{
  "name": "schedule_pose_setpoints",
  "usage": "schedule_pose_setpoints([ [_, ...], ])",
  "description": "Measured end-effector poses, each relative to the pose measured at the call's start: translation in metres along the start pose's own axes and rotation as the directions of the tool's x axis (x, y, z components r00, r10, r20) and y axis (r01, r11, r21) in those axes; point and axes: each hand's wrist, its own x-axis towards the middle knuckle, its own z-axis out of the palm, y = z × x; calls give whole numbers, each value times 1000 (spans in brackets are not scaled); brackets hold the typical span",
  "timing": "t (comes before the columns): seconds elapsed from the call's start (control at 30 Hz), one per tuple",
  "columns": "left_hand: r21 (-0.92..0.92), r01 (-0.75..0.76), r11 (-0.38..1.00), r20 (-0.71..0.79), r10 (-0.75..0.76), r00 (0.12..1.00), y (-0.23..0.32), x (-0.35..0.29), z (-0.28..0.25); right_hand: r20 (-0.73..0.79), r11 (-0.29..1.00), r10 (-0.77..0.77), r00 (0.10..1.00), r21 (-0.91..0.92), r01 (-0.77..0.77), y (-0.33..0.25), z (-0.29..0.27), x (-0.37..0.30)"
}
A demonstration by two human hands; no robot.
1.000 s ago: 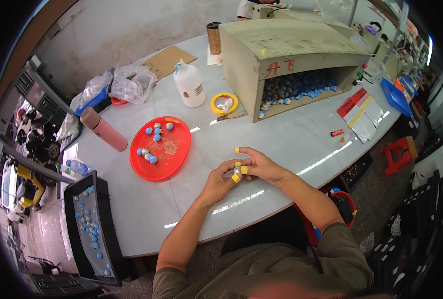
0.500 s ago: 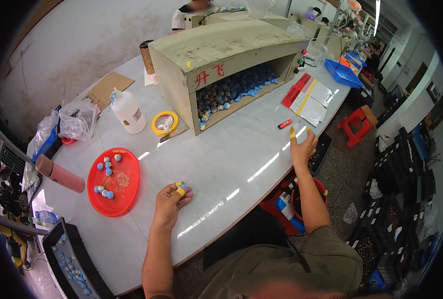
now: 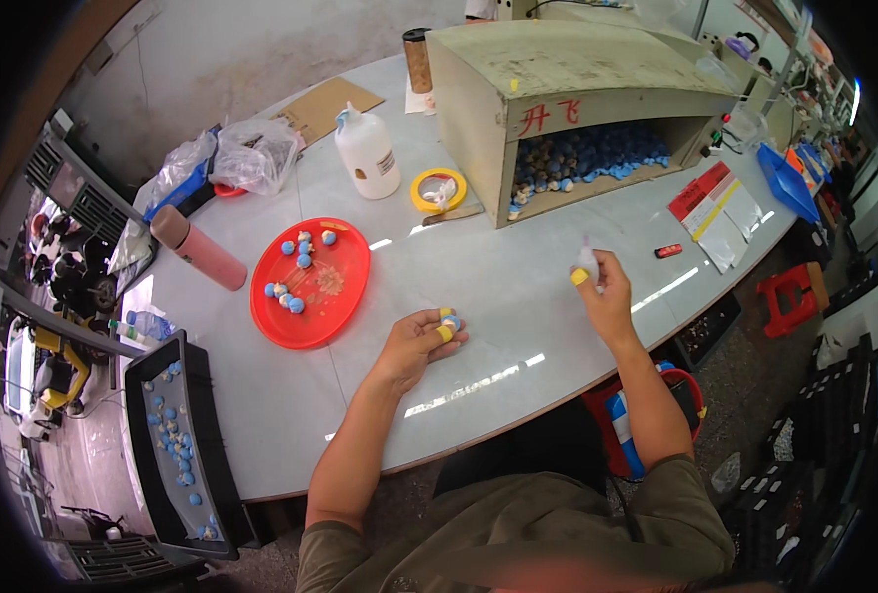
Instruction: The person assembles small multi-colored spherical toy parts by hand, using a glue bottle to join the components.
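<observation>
Partly covered, a blue-and-white ball [image 3: 453, 321] is pinched by the grip of the left hand [image 3: 417, 343]. A translucent bottle [image 3: 587, 261], half hidden, is pinched by the right hand [image 3: 610, 301].

Around the smooth, faintly shiny red plastic plate [image 3: 308, 282] spreads a pale desk [image 3: 513, 282] whose glossy top throws back bright streaks. Left of the plate stands a smooth pink flask [image 3: 207, 253] with a soft sheen; beyond the plate lie crinkled clear plastic bags [image 3: 254, 155] and matt brown cardboard [image 3: 330, 109]. Right of the plate, the right hand [image 3: 609, 301] holds a translucent plastic bottle [image 3: 586, 261], and farther off sits a dull, stained, scuffed cabinet [image 3: 572, 64].
</observation>
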Motion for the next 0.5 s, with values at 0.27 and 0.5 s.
schedule_pose_setpoints([
  [0.27,-1,-46,999,59,46,997,-5,0,-6,470,985,-167,867,117,126,-60,83,-15],
  [0.5,-5,-52,999,100,52,994,-7,0,-7,317,918,-365,875,278,283,-30,100,-33],
])
